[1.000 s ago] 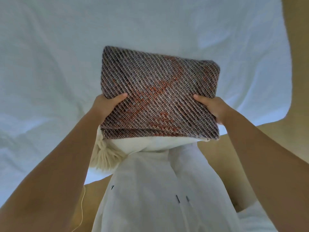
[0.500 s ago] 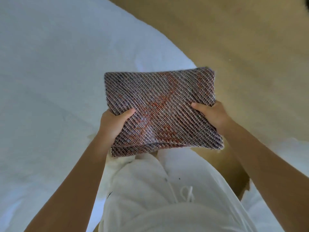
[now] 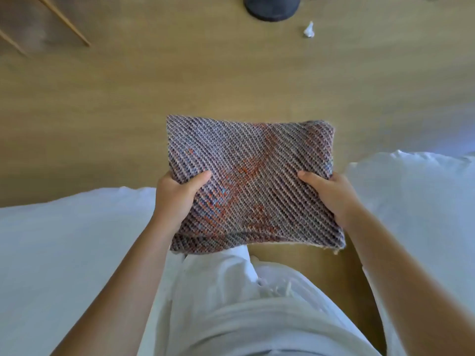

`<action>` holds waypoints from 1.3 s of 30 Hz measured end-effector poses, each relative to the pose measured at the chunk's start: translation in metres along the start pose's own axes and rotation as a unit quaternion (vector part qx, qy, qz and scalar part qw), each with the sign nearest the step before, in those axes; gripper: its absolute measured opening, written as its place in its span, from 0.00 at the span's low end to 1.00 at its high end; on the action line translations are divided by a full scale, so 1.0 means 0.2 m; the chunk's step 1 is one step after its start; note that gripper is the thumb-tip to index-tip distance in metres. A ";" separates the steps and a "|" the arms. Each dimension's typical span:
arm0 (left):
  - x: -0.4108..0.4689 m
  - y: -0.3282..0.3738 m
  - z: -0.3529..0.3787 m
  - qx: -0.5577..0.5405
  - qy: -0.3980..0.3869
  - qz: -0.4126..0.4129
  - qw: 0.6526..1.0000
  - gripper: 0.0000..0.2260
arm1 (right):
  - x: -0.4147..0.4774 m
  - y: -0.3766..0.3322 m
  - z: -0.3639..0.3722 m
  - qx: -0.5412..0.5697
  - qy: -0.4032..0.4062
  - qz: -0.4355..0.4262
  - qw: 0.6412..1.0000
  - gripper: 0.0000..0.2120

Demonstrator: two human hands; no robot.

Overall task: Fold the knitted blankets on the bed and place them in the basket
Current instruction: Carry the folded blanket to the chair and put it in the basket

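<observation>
We hold a folded, rectangular grey-purple-and-orange knitted blanket (image 3: 252,181) level over the wooden floor (image 3: 205,73), just beyond the white bed (image 3: 64,240); our left hand (image 3: 174,199) and right hand (image 3: 331,196) each clamp one side, thumbs on top, fingers tucked underneath, probably to keep the folds together. No basket shows; carrying it there seems next.

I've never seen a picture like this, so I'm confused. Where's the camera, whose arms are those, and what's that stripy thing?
There is no machine here. A person wears a camera on their head, so the picture looks down at their own arms. The left hand and right hand each grip one side of a folded knitted blanket, thumbs on top. Below it are their white clothes. The white bed lies on both sides; past it is the wooden floor, with a dark round base and a small white scrap.
</observation>
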State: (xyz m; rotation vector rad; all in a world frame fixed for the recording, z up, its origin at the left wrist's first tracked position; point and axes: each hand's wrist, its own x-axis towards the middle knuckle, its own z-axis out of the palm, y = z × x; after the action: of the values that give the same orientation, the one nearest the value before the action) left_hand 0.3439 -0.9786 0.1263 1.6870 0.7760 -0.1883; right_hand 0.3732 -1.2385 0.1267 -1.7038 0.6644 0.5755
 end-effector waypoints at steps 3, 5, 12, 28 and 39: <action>0.21 0.23 0.21 0.010 -0.052 0.033 0.998 0.06 | 0.14 -0.13 -0.16 0.049 0.045 -0.004 0.998 0.05; 0.36 0.40 0.37 0.012 -0.086 0.052 0.995 0.06 | 0.23 -0.23 -0.25 0.083 0.081 -0.004 0.993 0.04; 0.80 0.97 0.93 0.081 -0.225 0.115 0.964 0.08 | 0.51 -0.50 -0.52 0.234 0.212 0.019 0.949 0.08; 0.84 1.66 2.75 0.146 -0.427 0.143 0.881 0.10 | 1.03 -0.65 -1.81 0.382 0.378 0.022 0.843 0.08; 0.84 2.06 3.87 0.170 -0.470 0.157 0.852 0.10 | 1.45 -0.83 -2.71 0.422 0.414 0.037 0.806 0.10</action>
State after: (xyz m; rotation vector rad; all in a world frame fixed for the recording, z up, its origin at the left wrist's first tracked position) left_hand 0.9278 -1.6524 0.1581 1.7351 -0.2896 -0.8822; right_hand 0.7139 -1.7763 0.1617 -0.9907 1.3601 -0.4592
